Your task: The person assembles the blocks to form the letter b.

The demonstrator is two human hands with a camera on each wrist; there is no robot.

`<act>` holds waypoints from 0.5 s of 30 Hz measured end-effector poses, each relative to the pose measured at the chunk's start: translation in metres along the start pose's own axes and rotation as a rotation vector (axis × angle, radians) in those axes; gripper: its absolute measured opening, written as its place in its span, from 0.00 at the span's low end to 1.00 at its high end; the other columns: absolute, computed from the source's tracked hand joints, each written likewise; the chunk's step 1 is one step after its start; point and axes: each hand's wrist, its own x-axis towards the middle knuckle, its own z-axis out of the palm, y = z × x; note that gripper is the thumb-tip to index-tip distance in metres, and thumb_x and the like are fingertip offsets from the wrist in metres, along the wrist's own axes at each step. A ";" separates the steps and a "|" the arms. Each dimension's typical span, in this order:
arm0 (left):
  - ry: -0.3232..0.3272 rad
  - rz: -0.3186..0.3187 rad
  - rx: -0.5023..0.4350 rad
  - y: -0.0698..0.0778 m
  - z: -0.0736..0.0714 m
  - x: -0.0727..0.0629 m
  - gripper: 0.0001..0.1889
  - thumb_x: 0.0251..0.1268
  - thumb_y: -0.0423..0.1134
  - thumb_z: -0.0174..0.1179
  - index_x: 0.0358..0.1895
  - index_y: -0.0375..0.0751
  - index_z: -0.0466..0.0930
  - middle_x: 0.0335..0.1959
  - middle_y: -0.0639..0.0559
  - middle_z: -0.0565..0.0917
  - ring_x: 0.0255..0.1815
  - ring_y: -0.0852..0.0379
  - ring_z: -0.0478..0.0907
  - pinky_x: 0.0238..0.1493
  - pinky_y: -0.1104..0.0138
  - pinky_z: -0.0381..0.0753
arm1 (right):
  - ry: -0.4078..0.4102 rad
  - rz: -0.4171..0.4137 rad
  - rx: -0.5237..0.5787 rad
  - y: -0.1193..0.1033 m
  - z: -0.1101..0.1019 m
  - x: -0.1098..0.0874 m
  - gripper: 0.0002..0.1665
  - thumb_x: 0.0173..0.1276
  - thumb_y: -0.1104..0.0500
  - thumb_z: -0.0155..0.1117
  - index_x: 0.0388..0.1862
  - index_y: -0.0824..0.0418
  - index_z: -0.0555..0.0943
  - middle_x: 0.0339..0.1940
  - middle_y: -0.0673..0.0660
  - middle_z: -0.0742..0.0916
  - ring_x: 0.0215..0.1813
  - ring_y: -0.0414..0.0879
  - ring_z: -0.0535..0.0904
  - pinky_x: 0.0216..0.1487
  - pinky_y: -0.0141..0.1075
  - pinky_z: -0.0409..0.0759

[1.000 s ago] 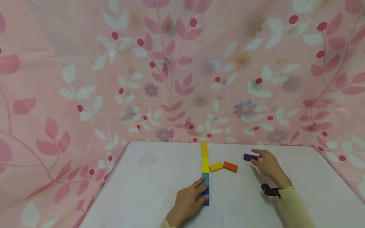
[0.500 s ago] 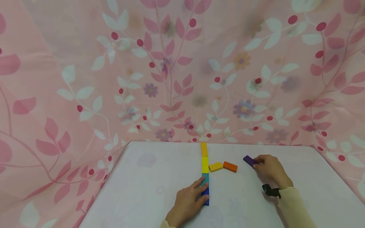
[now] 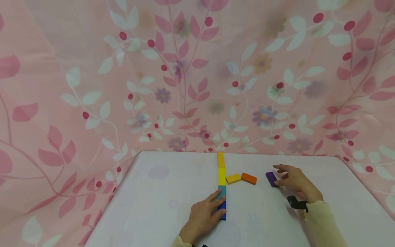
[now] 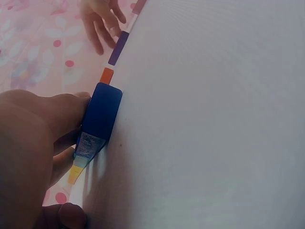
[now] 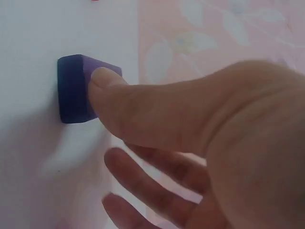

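In the head view a straight row of blocks runs away from me: dark blue block [image 3: 223, 216], teal block [image 3: 222, 190], yellow block [image 3: 222, 176] and amber block [image 3: 220, 160]. My left hand [image 3: 201, 218] rests on the near end, fingertips on the teal and dark blue blocks. To the right, a purple block [image 3: 271, 179] lies slanted on the table. My right hand [image 3: 294, 180] touches its near end with the thumb [image 5: 107, 83], while the other fingers are spread away from it. An orange block [image 3: 249, 178] lies between the row and the purple block.
A smaller-looking yellow block [image 3: 233, 178] lies angled beside the row, its right end near the orange block. The white table [image 3: 145, 199] ends at a pink floral curtain [image 3: 191, 85] just behind the row's far end. A black wrist strap [image 3: 297, 203] circles the right wrist.
The purple block has turned from lying sideways to pointing more toward me. My right fingers, closed on it half a second ago, have spread off. The left hand stays put.
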 end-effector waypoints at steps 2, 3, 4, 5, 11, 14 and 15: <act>-0.007 -0.004 -0.006 0.001 0.000 0.000 0.25 0.76 0.57 0.63 0.72 0.61 0.80 0.81 0.63 0.71 0.70 0.52 0.82 0.41 0.68 0.79 | -0.026 -0.006 0.009 0.001 0.004 0.002 0.42 0.65 0.61 0.79 0.76 0.67 0.74 0.61 0.73 0.84 0.58 0.66 0.85 0.56 0.61 0.83; -0.011 -0.006 -0.007 0.001 -0.001 0.000 0.25 0.76 0.58 0.63 0.72 0.61 0.80 0.81 0.64 0.70 0.70 0.52 0.82 0.42 0.68 0.80 | -0.039 -0.001 0.014 0.001 0.006 0.002 0.41 0.65 0.62 0.78 0.76 0.66 0.74 0.62 0.73 0.84 0.59 0.67 0.85 0.57 0.62 0.83; -0.013 -0.008 -0.010 0.001 -0.001 0.000 0.25 0.76 0.57 0.63 0.72 0.61 0.80 0.81 0.64 0.70 0.70 0.52 0.81 0.42 0.68 0.80 | -0.045 0.003 0.018 0.001 0.008 0.002 0.40 0.66 0.62 0.77 0.75 0.66 0.75 0.62 0.73 0.83 0.59 0.66 0.84 0.57 0.62 0.83; -0.014 -0.008 -0.008 0.001 -0.001 0.000 0.25 0.76 0.57 0.63 0.72 0.61 0.80 0.81 0.64 0.70 0.70 0.52 0.81 0.42 0.67 0.80 | -0.047 0.006 0.015 0.000 0.009 0.002 0.38 0.65 0.62 0.77 0.74 0.65 0.76 0.62 0.73 0.84 0.58 0.66 0.85 0.57 0.61 0.83; -0.013 -0.008 0.006 0.002 -0.001 -0.001 0.25 0.76 0.58 0.63 0.72 0.61 0.80 0.81 0.64 0.70 0.71 0.52 0.81 0.43 0.66 0.81 | -0.040 0.004 -0.010 -0.006 0.011 0.002 0.33 0.59 0.54 0.85 0.60 0.64 0.85 0.52 0.65 0.88 0.51 0.58 0.85 0.52 0.54 0.84; -0.005 -0.003 0.005 0.001 -0.001 0.000 0.25 0.76 0.57 0.63 0.72 0.60 0.80 0.81 0.63 0.71 0.70 0.52 0.82 0.41 0.68 0.79 | -0.072 0.008 0.013 -0.012 0.010 0.002 0.32 0.56 0.52 0.87 0.56 0.64 0.85 0.48 0.60 0.88 0.49 0.54 0.83 0.50 0.51 0.84; -0.002 -0.001 0.005 0.001 -0.001 0.000 0.25 0.76 0.57 0.63 0.72 0.60 0.81 0.81 0.63 0.71 0.70 0.52 0.82 0.41 0.68 0.79 | -0.084 0.008 0.022 -0.015 0.010 0.002 0.32 0.55 0.52 0.88 0.54 0.64 0.85 0.48 0.59 0.88 0.49 0.53 0.83 0.50 0.50 0.83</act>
